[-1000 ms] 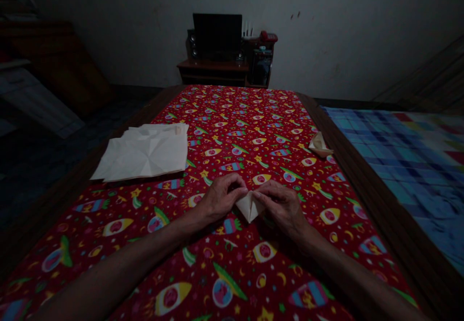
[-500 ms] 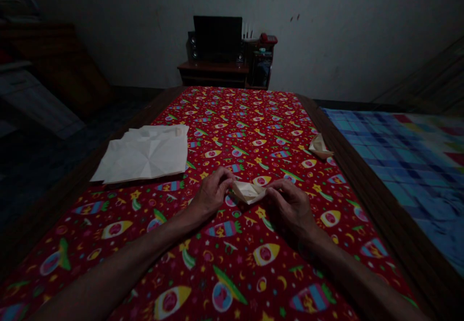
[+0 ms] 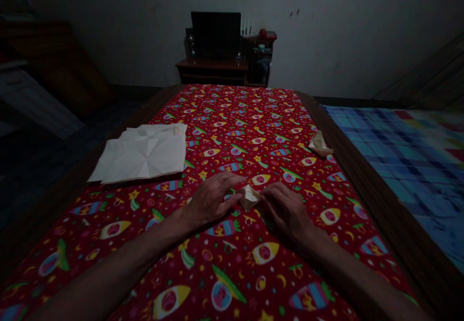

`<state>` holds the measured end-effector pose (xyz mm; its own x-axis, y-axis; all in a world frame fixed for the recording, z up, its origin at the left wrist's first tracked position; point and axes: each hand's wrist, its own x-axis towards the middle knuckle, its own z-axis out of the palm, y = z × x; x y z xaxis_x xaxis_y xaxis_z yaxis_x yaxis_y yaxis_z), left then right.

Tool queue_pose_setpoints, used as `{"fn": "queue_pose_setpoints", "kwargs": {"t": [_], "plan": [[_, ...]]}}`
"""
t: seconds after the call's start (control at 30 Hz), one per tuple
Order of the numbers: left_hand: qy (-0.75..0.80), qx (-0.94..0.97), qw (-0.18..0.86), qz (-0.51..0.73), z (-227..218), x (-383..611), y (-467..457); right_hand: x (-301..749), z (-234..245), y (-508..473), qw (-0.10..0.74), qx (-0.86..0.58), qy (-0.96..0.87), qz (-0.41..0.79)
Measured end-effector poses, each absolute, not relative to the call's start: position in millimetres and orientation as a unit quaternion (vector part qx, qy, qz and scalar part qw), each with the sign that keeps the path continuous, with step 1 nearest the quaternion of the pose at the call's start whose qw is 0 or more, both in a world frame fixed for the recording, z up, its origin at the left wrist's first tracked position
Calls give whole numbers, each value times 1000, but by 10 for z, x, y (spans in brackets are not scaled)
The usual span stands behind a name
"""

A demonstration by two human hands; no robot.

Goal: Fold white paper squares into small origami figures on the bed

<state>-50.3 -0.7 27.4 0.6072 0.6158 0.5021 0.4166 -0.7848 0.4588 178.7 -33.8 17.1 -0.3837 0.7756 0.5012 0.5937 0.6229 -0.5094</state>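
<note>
A small folded cream paper piece (image 3: 250, 196) lies on the red patterned cloth (image 3: 235, 123) between my hands. My left hand (image 3: 213, 197) lies over its left side, fingers bent and pressing down on it. From the right, my right hand (image 3: 284, 207) pinches the paper's edge with closed fingers. Most of the paper is hidden under my fingers.
A stack of creased white paper sheets (image 3: 143, 154) lies at the left of the cloth. A finished folded paper shape (image 3: 319, 143) sits near the right edge. A blue checked mat (image 3: 402, 156) lies to the right. A dark cabinet with a screen (image 3: 217, 45) stands by the far wall.
The paper piece was held up as a pointed shape, then opened out and lowered. Now it is pressed flatter on the cloth with both hands closer over it.
</note>
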Motion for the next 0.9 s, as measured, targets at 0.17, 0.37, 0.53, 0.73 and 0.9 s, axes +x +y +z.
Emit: {"fn": "queue_pose_setpoints", "kwargs": {"t": [0.17,0.37,0.53,0.73,0.9], "plan": [[274,882,196,330,232,-482,20,1791,143,-338,364,-413,-827,114],[319,849,257,334,198,-517,55,1801,174,-334,390,-429,-804,128],[299,851,247,354,228,-526,32,1808,193,-338,371,-433,-812,125],[292,857,223,361,240,-488,-7,1813,162,-358,345,-431,-830,84],[266,870,196,366,199,-485,15,1765,179,-376,362,-395,-844,-32]]}}
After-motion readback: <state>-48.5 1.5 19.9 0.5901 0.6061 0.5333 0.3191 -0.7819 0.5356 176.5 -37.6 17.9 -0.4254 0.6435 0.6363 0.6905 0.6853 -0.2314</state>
